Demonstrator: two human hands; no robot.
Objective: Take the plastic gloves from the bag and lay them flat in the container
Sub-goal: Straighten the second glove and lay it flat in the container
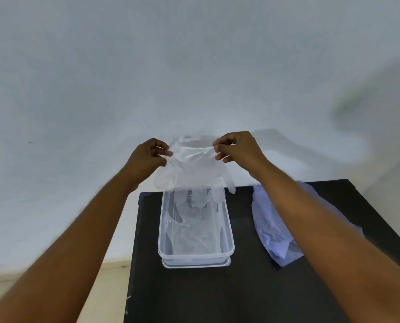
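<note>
The left hand (147, 155) and right hand (237, 149) are each pinching a top corner of a clear plastic glove (194, 169), holding it stretched between them, its fingers hanging down over the far end of the container (227, 229). More clear plastic is lying inside that clear container, which is sitting on a black table (240, 294). A crumpled pale bag (271, 227) is lying just to its right.

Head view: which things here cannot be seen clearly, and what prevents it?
- Bag: right forearm covers part; contents cannot be told.
- Gloves in the container: clear layers overlap; their number is unclear.
- Held glove: both hands' grips hide its cuff corners.
- Table: cut off by the bottom edge.
</note>
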